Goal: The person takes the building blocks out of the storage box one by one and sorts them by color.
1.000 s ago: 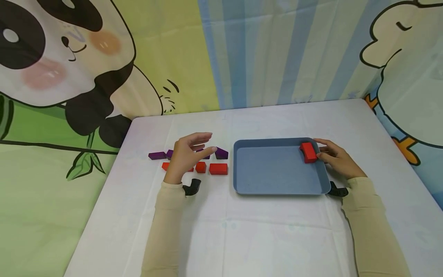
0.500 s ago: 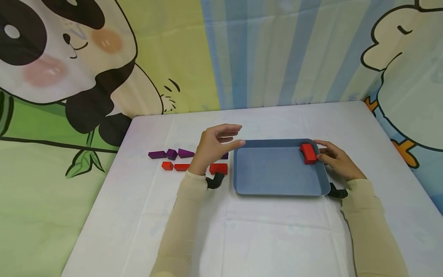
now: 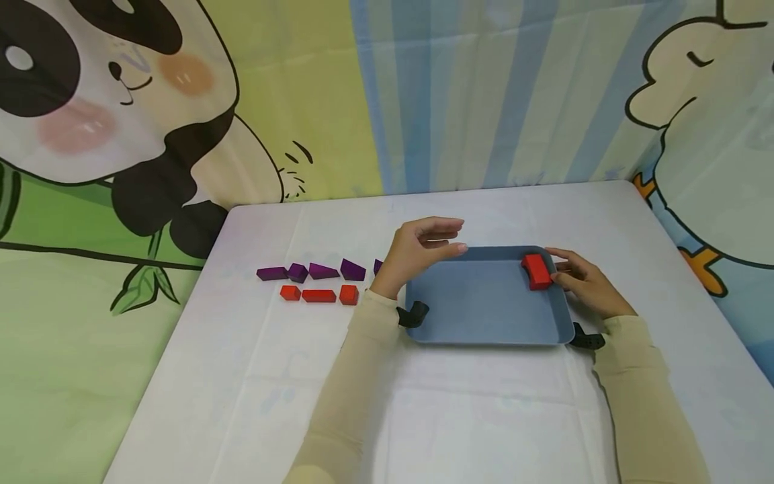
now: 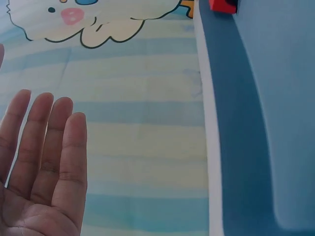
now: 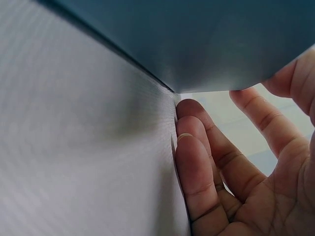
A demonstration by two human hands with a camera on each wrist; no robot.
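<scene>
My left hand is raised over the left end of the blue-grey tray, fingers extended, thumb apart and nothing between them. In the left wrist view, its straight fingers appear beside the tray wall. At the tray's right side, my right hand rests with thumb and index finger touching the rim; the other fingers lie loosely against the white tabletop. Inside the tray, by its right wall, sits a red block with a notched side, close to the right thumb.
Left of the tray lie a row of purple blocks and, nearer, a row of red blocks. My left forearm hides part of both rows. A printed cloth hangs behind the white table. Each wrist carries a black mount.
My left hand has moved right, from above the blocks to over the tray's left end, uncovering several purple and red blocks. The right hand stays at the rim.
</scene>
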